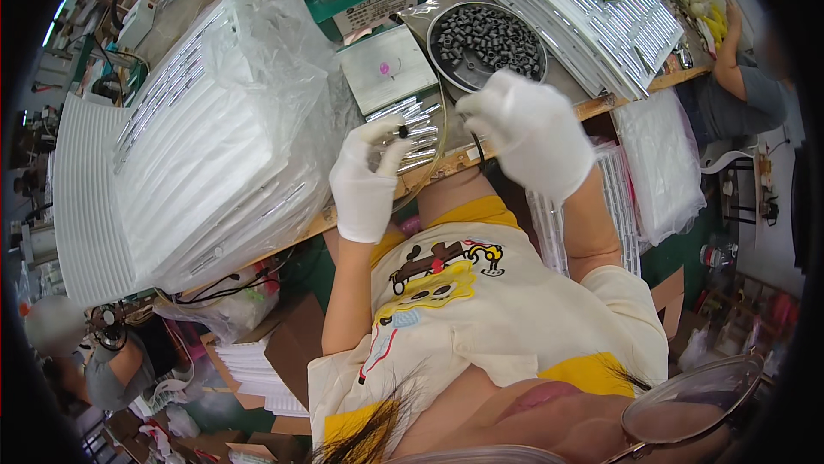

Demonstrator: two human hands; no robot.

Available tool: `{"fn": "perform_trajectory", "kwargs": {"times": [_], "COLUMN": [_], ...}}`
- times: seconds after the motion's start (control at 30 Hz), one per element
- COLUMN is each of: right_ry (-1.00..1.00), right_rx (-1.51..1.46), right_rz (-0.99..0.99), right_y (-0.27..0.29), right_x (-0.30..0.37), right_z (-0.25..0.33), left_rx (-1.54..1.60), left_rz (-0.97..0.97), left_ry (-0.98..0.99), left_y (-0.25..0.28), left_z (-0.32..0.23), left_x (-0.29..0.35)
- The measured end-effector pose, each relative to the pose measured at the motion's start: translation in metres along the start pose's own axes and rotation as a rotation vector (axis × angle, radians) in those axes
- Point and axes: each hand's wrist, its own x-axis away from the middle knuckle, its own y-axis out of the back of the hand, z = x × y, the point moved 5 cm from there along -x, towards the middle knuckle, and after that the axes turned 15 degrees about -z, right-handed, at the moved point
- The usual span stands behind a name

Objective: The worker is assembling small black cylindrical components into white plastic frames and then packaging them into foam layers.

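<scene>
Up close, the left hand (365, 179), in a white glove, pinches a small dark bead-like piece (402, 131) between thumb and forefinger, at about ten o'clock from the yellow-and-cream shirt (463, 292). The right hand (528, 129), also gloved, is curled shut near the bench edge; a thin dark strand (478, 151) hangs below it, but the glove hides whether the fingers really grip it. At twelve o'clock from the hands sits a round tray (446, 69) of dark little cylinders (489, 39). A bagged white stack (206, 146) fills nine o'clock, its contents blurred by plastic. Another person's arm (730, 60) is cut off at two o'clock.
</scene>
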Motion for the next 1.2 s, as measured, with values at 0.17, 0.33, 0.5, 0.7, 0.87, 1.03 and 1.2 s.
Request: {"fn": "perform_trajectory", "kwargs": {"times": [0.17, 0.33, 0.5, 0.7, 0.87, 1.03, 1.2], "right_ry": [-0.499, -0.585, -0.613, -0.593, -0.689, -0.756, -0.815], "right_rx": [0.319, 0.651, 0.658, 0.558, 0.618, 0.594, 0.601], "right_rz": [-0.322, -0.085, 0.058, -0.047, 0.12, 0.094, 0.098], "right_y": [0.065, 0.076, 0.062, 0.061, 0.07, 0.068, 0.064], "right_x": [-0.002, 0.013, 0.019, 0.012, 0.019, 0.029, 0.03], "right_z": [-0.137, -0.244, -0.272, -0.274, -0.238, -0.248, -0.257], "left_rx": [0.307, 0.353, 0.33, 0.258, 0.231, 0.204, 0.216], "left_rz": [-0.144, -0.084, -0.031, -0.01, -0.031, -0.012, -0.01], "left_ry": [0.299, 0.373, 0.364, 0.373, 0.364, 0.335, 0.325], "left_y": [0.004, 0.0, -0.005, -0.008, -0.005, -0.008, -0.008], "left_z": [0.005, 0.01, 0.009, 0.005, 0.01, 0.011, 0.013], "left_x": [-0.002, 0.005, 0.004, 0.005, 0.006, 0.005, 0.006]}}
